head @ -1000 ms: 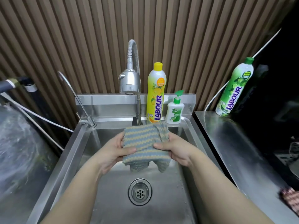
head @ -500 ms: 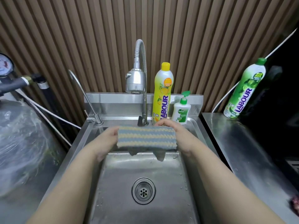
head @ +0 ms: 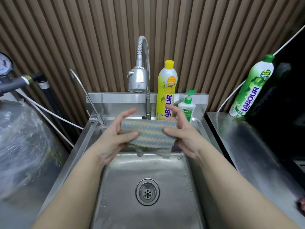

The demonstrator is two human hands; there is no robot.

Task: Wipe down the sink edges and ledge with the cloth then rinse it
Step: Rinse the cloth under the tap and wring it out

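Note:
A blue and yellow striped cloth (head: pixel 149 133), folded into a flat band, is held over the back of the steel sink (head: pixel 145 171). My left hand (head: pixel 115 136) pinches its left end, thumb on top and fingers behind. My right hand (head: pixel 181 134) grips its right end the same way. Two loose corners of the cloth hang down toward the basin. The flexible tap (head: pixel 139 80) hangs just behind the cloth, and no water shows from it. The sink ledge (head: pixel 118 119) runs along the back under the tap.
A yellow dish soap bottle (head: pixel 166 90) and a pump hand soap bottle (head: pixel 187 107) stand on the ledge behind my right hand. A thin second tap (head: pixel 85 95) rises at the back left. A green bottle (head: pixel 250 88) stands on the right counter (head: pixel 247 154). A plastic-wrapped bundle (head: pixel 23 142) lies left.
Both hands have stretched the cloth out flat and wide, lifted it toward the tap, then turned it so the thumbs now lie on top.

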